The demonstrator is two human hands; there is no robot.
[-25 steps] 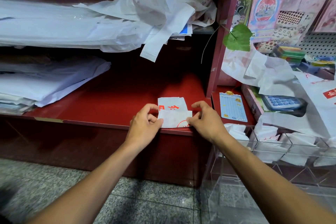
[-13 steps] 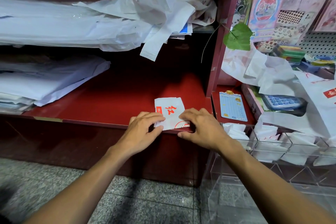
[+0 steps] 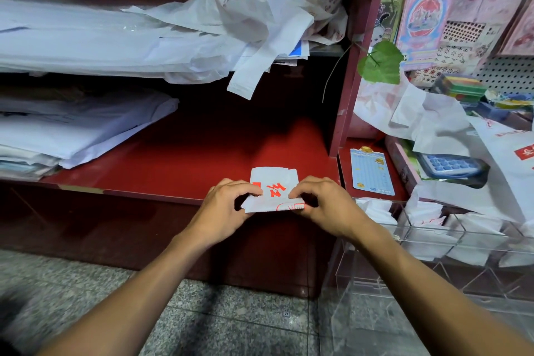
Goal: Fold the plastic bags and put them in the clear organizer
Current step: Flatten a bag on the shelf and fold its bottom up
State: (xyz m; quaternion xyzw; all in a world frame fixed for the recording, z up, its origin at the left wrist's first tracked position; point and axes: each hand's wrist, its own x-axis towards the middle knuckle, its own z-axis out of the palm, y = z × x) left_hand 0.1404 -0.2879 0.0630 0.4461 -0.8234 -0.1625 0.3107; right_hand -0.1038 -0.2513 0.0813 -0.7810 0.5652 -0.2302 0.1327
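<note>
A small folded white plastic bag (image 3: 274,182) with red print lies at the front edge of the red shelf (image 3: 173,165). My left hand (image 3: 225,208) pinches its left side and my right hand (image 3: 326,205) pinches its right side, with the near edge lifted off the shelf. The clear organizer (image 3: 427,240) stands to the right, below the shelf, with several folded white bags in its compartments. A heap of loose white plastic bags (image 3: 254,23) sits on the upper shelf.
Stacks of white sheets (image 3: 81,127) fill the left of both shelves. A red upright post (image 3: 346,89) divides the shelf from a display with a calculator (image 3: 450,166), a blue card (image 3: 371,172), crumpled bags (image 3: 419,113) and hanging toy packs. Grey stone floor lies below.
Both hands have pressed down on the bag's near edge, then curled and pinched its sides. The near edge has lifted off the shelf and the fold looks tighter.
</note>
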